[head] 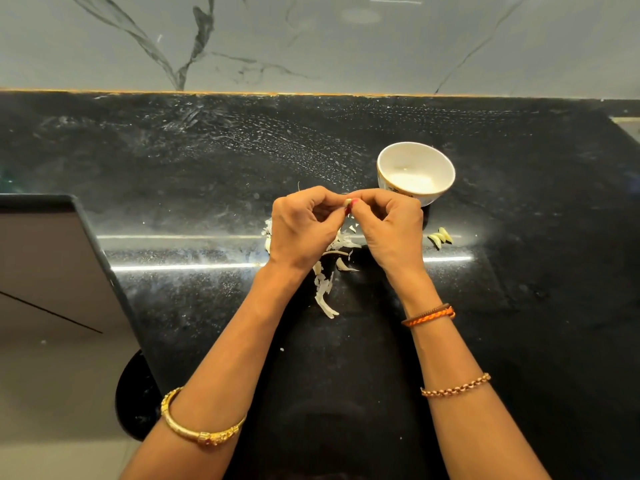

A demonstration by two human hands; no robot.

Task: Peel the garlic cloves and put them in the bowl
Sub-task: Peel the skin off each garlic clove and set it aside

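Both hands meet over the black counter. My left hand [304,225] and my right hand [386,225] pinch one small garlic clove [347,202] between their fingertips; only its pale tip shows. A white bowl [415,173] with a patterned outer wall stands just beyond my right hand, and I see no cloves inside it. A few peeled cloves [440,237] lie on the counter to the right of my right hand. Torn white garlic skins [325,289] are scattered below and between the hands.
The black stone counter [173,161] runs back to a grey marbled wall [311,39]. At the left the counter ends at an edge, with a brown surface [45,265] beyond it. Bangles and bracelets sit on both forearms.
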